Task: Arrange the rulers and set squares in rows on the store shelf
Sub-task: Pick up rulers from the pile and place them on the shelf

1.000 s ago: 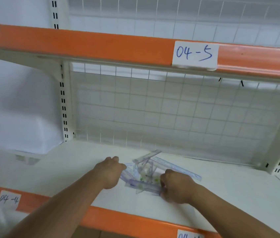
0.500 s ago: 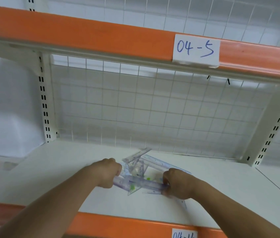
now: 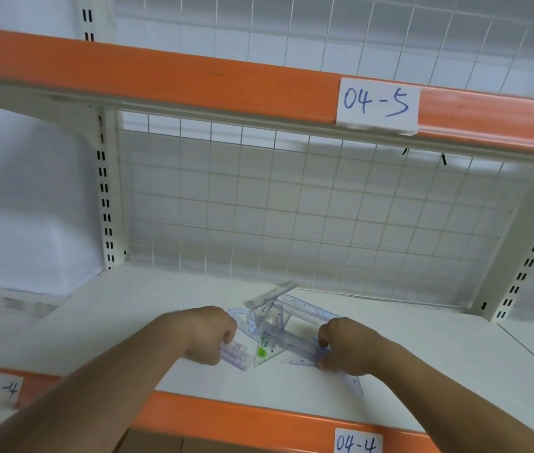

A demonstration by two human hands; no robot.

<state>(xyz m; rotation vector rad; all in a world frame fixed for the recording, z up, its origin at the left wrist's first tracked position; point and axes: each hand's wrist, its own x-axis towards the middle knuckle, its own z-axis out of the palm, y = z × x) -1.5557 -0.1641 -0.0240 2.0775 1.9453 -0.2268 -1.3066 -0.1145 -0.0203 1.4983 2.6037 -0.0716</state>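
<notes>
A second back the left hand (image 3: 208, 336) sat as a fist against the left edge of the pile (image 3: 272, 305). It has since dropped onto the left end of the near ruler (image 3: 238, 354) and grips it. The ruler has been drawn closer to the shelf's front. A green-printed set square (image 3: 264, 353) now shows plainly at its middle, tip toward the front, and a clear strip (image 3: 354, 382) now pokes out to the lower right beneath the right hand (image 3: 347, 346).

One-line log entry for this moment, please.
left hand: grips ruler pile | right hand: grips ruler pile | ruler pile: jumbled, mid shelf | rows: none yet
</notes>
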